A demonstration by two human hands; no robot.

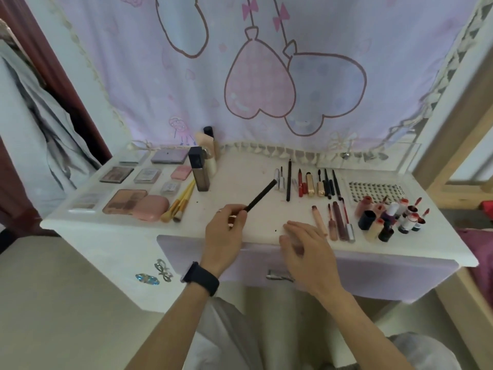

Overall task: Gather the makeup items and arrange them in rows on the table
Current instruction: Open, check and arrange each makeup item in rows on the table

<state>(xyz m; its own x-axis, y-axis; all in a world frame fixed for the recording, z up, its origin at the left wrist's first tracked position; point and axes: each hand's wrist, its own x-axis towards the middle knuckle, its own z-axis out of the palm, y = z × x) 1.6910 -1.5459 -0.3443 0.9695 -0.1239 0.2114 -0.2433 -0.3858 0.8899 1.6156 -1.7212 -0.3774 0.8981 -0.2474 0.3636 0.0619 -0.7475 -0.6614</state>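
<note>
Okay, we have the white dressing table carrying everything. Eyeshadow palettes sit in rows at its left. A crowded cluster of small bottles stands at its right. A back row of pencils and mascaras lies centre-right, with lip gloss tubes in a short row in front of it. The right hand rests at the front edge, fingers loosely spread, holding nothing, just beside a beige concealer tube. The left hand pinches the near end of a black liner pencil. The pencil is lifted off the table and angled toward the back row, its far tip near a white-capped tube. Our risk call is that the long pencil, held only at its end, swings wide and knocks that tube, skewing the row. The right hand could also nudge the concealer, and a bump could topple the upright bottles.
</note>
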